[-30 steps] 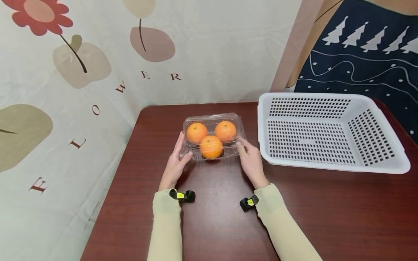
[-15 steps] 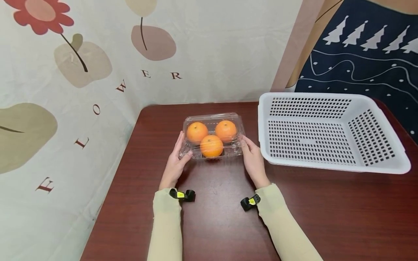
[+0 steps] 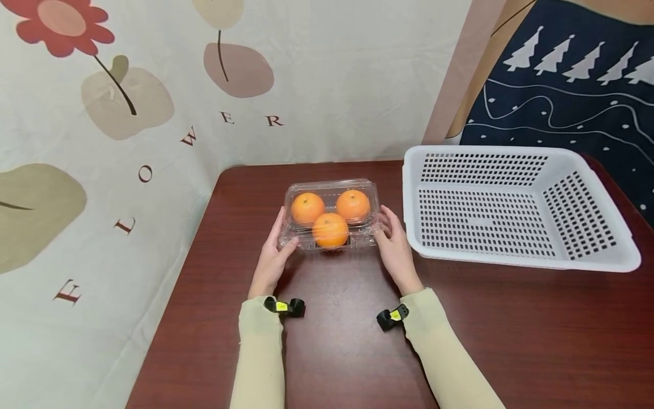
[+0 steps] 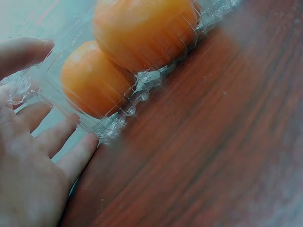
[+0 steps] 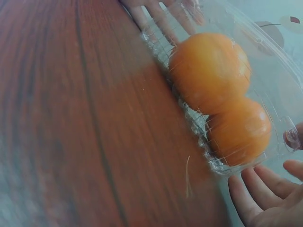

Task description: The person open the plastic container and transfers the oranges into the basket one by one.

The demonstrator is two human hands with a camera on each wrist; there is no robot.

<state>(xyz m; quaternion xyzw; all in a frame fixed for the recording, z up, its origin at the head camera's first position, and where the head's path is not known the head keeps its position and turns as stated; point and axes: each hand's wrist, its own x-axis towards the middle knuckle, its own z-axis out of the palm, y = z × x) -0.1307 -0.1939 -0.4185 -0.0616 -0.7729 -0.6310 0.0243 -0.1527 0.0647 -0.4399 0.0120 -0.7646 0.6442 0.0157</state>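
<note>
A clear plastic clamshell box [image 3: 360,227] sits at the far middle of the table, its lid down over three oranges [image 3: 330,230]. At its left end my left hand [image 3: 271,258] holds the rim, thumb at the front corner and fingers along the side. My right hand [image 3: 395,250] holds the opposite end, thumb on the rim near the front corner. In the left wrist view the thumb lies over the plastic flange and the other fingers [image 4: 54,137] reach beneath. The right wrist view shows the right fingers [image 5: 265,194] against the box's lower edge.
A white perforated basket [image 3: 411,216] stands to the right, close to my right hand. The dark red wooden table [image 3: 337,341] meets a printed cloth wall [image 3: 332,74] behind the box. Dark straps [image 3: 390,318] sit on both wrists.
My right hand has shifted slightly outward at the box's right end, and its fingers have spread along that side. The left hand, the box and the oranges stay almost in place.
</note>
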